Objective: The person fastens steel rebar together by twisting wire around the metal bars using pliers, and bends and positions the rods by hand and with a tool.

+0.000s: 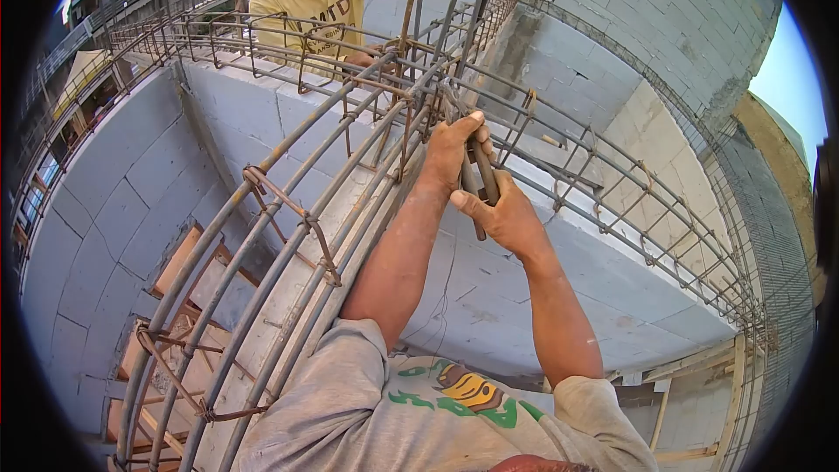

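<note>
My left hand [453,150] is closed around the upper part of a pair of rusty pincers [472,177], thumb stretched toward their jaws. Lower down, my right hand [505,214] grips the handles, with its thumb pointing left. The pincers' head reaches up to the junction of the rebar cages [428,92], where several steel bars cross. Whether the jaws hold a wire is too small to tell. My left forearm lies beside the long bars of the near rebar cage [288,201], which has bent stirrups tied around it.
Across the junction, a person in a yellow shirt [306,13] holds an upright bar. Another rebar cage [612,183] runs right along the light block wall [577,253]. Upright bars [472,9] rise at the corner. Wooden boards [175,358] show low on the left.
</note>
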`<state>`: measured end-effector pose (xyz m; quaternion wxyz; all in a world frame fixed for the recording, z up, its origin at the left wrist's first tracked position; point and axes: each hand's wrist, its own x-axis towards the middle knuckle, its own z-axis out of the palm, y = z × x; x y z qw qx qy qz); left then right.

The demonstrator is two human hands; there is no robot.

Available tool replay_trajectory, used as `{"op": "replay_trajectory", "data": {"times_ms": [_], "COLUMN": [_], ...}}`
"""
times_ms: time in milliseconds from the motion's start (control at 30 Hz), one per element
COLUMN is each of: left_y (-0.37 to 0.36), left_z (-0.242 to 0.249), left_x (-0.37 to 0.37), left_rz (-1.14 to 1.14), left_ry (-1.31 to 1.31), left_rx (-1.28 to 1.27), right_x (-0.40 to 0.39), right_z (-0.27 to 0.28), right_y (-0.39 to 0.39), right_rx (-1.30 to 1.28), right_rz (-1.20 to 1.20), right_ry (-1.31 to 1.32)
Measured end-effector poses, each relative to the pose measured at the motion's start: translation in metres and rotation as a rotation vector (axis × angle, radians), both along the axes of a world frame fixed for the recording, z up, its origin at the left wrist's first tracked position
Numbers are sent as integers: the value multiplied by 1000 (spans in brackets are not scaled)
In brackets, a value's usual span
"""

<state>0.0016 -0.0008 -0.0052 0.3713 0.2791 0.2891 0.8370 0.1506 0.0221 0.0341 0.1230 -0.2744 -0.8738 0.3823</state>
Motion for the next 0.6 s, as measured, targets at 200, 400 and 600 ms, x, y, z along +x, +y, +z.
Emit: {"op": "replay_trajectory", "data": {"times_ms": [200,400,600], "left_y": [10,5,-14], "left_z": [2,7,0], "left_x": [1,8,19], "left_rz": [186,545,-288], "left_ry": [84,282,-302], "left_rx": [-191,-439,287], "right_x": [5,8,15], "right_z": [-49,-24,-38], "right_y": [-18,-21,-1], "right_rx": [462,-140,-1300], "right_rz": [-156,-31,424], "right_ry": [33,48,475]}}
